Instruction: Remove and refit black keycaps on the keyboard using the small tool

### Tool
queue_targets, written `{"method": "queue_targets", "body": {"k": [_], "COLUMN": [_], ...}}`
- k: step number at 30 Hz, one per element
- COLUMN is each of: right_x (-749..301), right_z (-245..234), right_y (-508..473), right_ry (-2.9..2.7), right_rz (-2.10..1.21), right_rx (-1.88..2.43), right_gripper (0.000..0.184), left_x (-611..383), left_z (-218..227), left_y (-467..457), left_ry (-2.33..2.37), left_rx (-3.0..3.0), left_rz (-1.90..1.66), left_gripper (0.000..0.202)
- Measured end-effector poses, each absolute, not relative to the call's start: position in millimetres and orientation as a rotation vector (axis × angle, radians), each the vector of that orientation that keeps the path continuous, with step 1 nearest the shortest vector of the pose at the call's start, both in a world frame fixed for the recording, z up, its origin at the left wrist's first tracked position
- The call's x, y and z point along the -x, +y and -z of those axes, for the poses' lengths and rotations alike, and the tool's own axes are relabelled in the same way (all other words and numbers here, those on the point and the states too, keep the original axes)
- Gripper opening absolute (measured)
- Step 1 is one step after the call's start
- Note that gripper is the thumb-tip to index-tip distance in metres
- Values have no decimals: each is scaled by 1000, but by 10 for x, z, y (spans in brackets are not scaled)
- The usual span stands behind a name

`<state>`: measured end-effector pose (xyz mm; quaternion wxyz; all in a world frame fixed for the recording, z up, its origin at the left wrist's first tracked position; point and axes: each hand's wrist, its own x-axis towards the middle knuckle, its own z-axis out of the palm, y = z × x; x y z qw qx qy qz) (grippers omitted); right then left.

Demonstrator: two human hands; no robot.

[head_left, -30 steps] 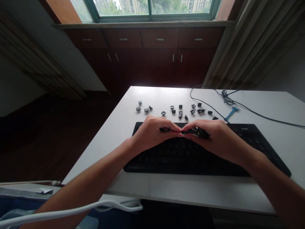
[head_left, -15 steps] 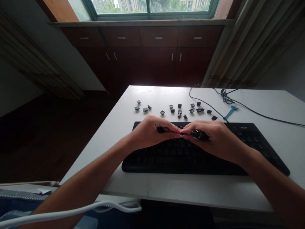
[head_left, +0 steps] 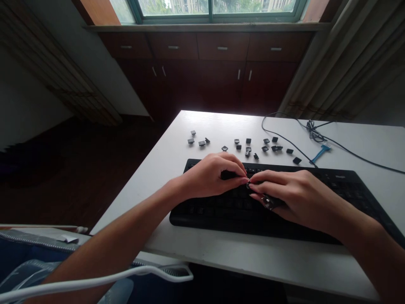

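A black keyboard point(head_left: 348, 185) lies across the white table point(head_left: 221, 126). My left hand point(head_left: 211, 175) hovers over its upper middle rows with fingers curled, thumb and forefinger pinched together at a key. My right hand point(head_left: 294, 196) meets it fingertip to fingertip, and its curled fingers hold several small black keycaps point(head_left: 268, 202) in the palm. Several loose black keycaps point(head_left: 247, 145) lie scattered in a row on the table just beyond the keyboard.
A blue keycap puller point(head_left: 319, 153) lies at the back right beside a tangled black cable point(head_left: 311, 131). The table's left edge drops to a dark wooden floor. Dark cabinets point(head_left: 218, 71) stand under the window. A white cord point(head_left: 95, 280) crosses the lower left.
Both hands have dropped lower onto the keyboard. The right hand has turned so the keycaps sit under its fingers. The view has shifted a little to the left.
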<state>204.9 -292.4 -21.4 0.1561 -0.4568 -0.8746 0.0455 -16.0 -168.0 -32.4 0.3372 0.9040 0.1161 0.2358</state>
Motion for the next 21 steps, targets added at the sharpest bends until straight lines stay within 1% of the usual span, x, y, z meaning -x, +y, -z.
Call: {"method": "queue_targets", "body": {"k": [3,7,11,14,17,21], "right_x": [-2024,-2009,-2038,-2063,-2071,-2059], "right_z": [222,247,289,312,316,301], "right_y": [-2933,-2945,-2946,-2940,-2928,-2918], "right_ry": [-2483,-2444,-2360,-2319,-2329,-2341], "right_rz": [-112,-134,-208,-197,-218,-320], "right_rx": [1278,1278,1306,1338,1380,1400], "right_gripper": [22,28,39,47,47,43], "left_x": [163,167,166,163,161,162], "left_z": [326,330,323,320,320,322], "left_y": [-1682,-1682,-1680,-1675,-1667,-1664], "left_ry": [278,300,329,361,382,391], "left_rx": [-2379,-2345,-2312,-2301,-2290,-2289], "left_rz": [-600,-616,-640,-661,-681,-676], "left_gripper": [11,11,12,13,12,11]}}
